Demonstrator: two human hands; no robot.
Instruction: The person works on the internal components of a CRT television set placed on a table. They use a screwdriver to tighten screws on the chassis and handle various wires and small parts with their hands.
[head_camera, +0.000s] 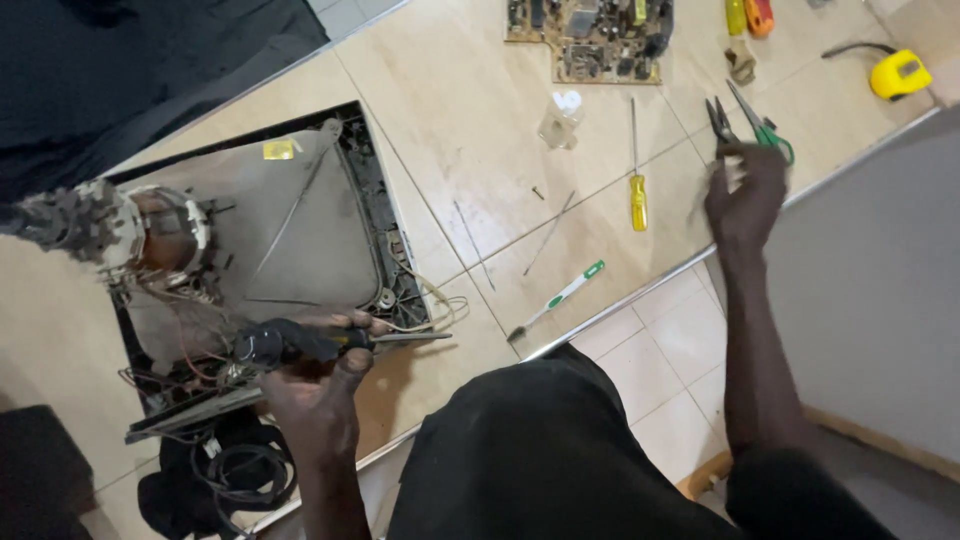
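Note:
A picture tube (270, 230) in its black frame lies face down on the tiled surface, its neck and copper coil (150, 235) at the left. My left hand (320, 385) grips a black-handled screwdriver (290, 342) over the tube's lower right corner, with the blade pointing right. My right hand (745, 195) is stretched far out, its fingertips at the handles of green-handled pliers (765, 130) and a small black pair (718, 120). Motion blur hides whether those fingers have closed on a tool.
A yellow-handled screwdriver (637, 195), a green and white toothbrush (560, 297) and thin metal rods (548, 235) lie between my hands. A circuit board (590, 35), a clear plastic piece (562, 118) and a yellow tape measure (900, 72) sit farther off. Black cables (240, 470) are coiled below the tube.

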